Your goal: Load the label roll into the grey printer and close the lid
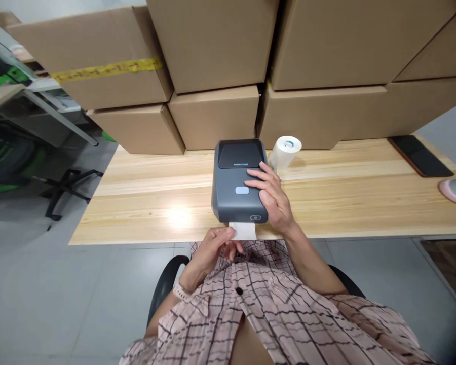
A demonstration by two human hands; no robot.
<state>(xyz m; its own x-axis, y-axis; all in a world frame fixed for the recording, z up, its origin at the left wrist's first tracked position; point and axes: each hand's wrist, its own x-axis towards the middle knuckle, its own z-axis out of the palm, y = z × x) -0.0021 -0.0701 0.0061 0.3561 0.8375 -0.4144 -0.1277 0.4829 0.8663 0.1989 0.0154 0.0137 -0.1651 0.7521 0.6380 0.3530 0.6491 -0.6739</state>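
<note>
A dark grey label printer stands near the front edge of the wooden table. From its front slot a white paper label sticks out. The thumb and fingers of my left hand pinch the label's left edge, just below the printer. My right hand rests on the printer's right side and top with its fingers spread. Behind that hand, a white label roll stands at the printer's back right corner.
Stacked cardboard boxes line the back of the wooden table. A black phone lies at the right, near a pink-rimmed object. A black chair base stands on the floor at the left.
</note>
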